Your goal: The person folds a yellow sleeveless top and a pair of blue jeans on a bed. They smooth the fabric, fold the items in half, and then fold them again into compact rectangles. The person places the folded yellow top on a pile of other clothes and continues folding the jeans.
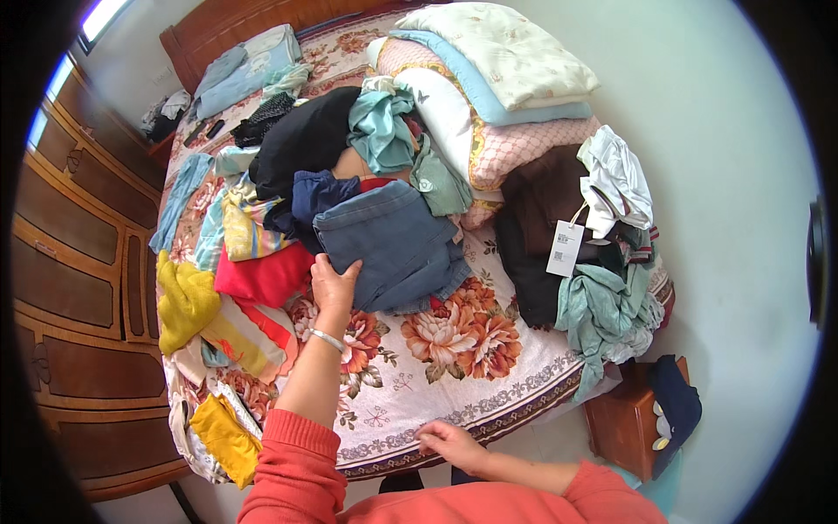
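Note:
Folded blue denim jeans lie on a heap of clothes in the middle of the bed. My left hand grips their near left edge, with the thumb on top and the other fingers partly hidden. Low over the bed's front edge, my right hand holds nothing, its fingers loosely curved. Dark navy cloth lies just behind the jeans, and a bright red garment is left of my left hand. Beneath them spreads a floral bedspread.
Folded quilts are stacked at the back right. Dark trousers lie on the right, near a tagged garment's white tag. Yellow clothing hangs over the left corner. A wooden wardrobe lines the left; a wooden cabinet stands at right.

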Tool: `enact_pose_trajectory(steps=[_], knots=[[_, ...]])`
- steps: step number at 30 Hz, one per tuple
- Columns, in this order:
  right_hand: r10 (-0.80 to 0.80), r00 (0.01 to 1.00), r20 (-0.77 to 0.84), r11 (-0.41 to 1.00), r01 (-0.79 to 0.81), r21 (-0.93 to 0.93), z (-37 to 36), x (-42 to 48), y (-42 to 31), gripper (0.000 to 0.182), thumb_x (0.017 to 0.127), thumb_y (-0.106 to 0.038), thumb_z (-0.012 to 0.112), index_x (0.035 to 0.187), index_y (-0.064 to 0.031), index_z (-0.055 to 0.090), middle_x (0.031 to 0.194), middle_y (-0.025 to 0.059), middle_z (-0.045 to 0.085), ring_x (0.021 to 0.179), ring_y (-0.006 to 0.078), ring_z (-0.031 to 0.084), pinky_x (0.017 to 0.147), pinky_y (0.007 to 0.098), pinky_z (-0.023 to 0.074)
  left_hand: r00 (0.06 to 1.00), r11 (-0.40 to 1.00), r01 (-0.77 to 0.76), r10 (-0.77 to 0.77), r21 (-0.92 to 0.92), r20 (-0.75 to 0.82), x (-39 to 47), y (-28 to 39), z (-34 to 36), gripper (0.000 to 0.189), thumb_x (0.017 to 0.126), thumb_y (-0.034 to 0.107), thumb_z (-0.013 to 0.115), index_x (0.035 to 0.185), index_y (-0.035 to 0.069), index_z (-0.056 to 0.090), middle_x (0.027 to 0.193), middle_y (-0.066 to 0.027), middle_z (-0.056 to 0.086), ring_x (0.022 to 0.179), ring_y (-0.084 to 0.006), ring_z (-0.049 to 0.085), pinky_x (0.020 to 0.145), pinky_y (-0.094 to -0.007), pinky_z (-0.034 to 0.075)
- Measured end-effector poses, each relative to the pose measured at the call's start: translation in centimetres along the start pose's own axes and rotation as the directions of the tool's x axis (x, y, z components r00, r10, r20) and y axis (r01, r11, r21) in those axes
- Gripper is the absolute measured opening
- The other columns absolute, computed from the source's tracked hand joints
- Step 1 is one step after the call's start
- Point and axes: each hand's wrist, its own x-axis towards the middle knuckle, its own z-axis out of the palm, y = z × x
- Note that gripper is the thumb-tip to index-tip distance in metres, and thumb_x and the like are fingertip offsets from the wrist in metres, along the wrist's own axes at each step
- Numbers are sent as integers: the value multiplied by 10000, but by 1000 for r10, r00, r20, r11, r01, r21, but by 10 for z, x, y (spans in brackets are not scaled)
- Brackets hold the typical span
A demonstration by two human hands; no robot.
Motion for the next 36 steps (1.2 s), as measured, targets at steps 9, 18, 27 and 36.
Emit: enact_pose_trajectory(steps=[9,18,27,36], knots=[[-92,953,-288,979,140,151,-21,36,-13,211,969,-187,558,1077,-6,568,929,65,623,835,151,600,807,302,513,969,740,-146,241,-657,57,-53,36,4,355,753,43,670,1085,-6,553,1096,-201,591,1032,-343,585,892,-372,463],[-81,987,-138,850,141,508,-59,87,41,598,941,-509,510,1321,-50,464,1186,118,598,1069,263,586,947,425,482,299,489,-402,869,-774,394,-251,0,-140,183,616,-57,649,758,-1,547,1226,-211,578,1178,-382,539,957,-428,454],[91,937,-337,749,158,644,-50,84,88,388,939,-388,570,1156,-66,563,1081,55,619,997,265,596,913,439,470,327,707,-211,702,-676,633,-307,-128,-219,299,619,-14,698,655,19,404,1240,-153,594,1076,-373,566,891,-434,465],[66,942,-328,717,184,672,15,86,35,529,860,-284,717,1286,-49,508,1274,104,577,1171,286,544,1030,489,410,494,863,192,326,-467,806,-360,-197,-244,320,883,161,687,668,14,502,723,-67,508,671,-174,494,590,-318,424]])
